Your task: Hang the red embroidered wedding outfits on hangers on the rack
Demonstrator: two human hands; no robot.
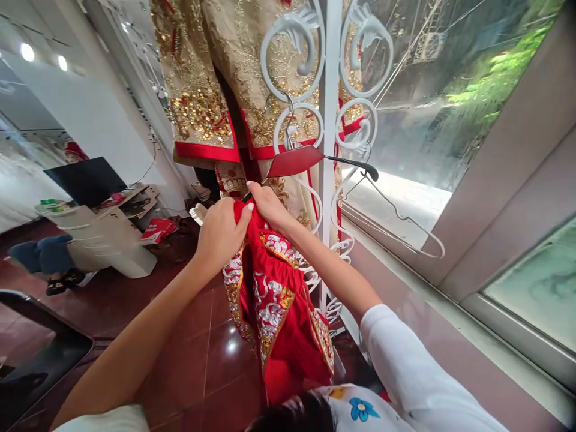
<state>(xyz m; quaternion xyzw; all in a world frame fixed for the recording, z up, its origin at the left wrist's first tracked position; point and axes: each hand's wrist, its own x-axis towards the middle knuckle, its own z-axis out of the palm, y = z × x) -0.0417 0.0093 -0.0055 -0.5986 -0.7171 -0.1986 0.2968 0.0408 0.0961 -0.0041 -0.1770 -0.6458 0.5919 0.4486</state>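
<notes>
A red garment (274, 300) with silver and gold sequin embroidery hangs down in front of me. My left hand (222, 231) is closed on its gathered top edge, thumb pointing up. Just right of it, my right hand (269, 207) grips the same bunched cloth beside the hanger's left end. That hanger (297, 161) has a red covered middle and a bare black right arm; its metal hook is on the white scrollwork rack (332, 78). The garment's top is at the hanger's left side only. My fingers hide exactly how cloth and hanger meet.
Gold-sequinned cream garments (202, 114) with red borders hang behind the rack. A white wire hanger (405, 216) dangles at right by the window (414, 120). At left stand a desk (103, 240) with a monitor (87, 180), a seated person's legs (42, 255) and a black chair (45, 342).
</notes>
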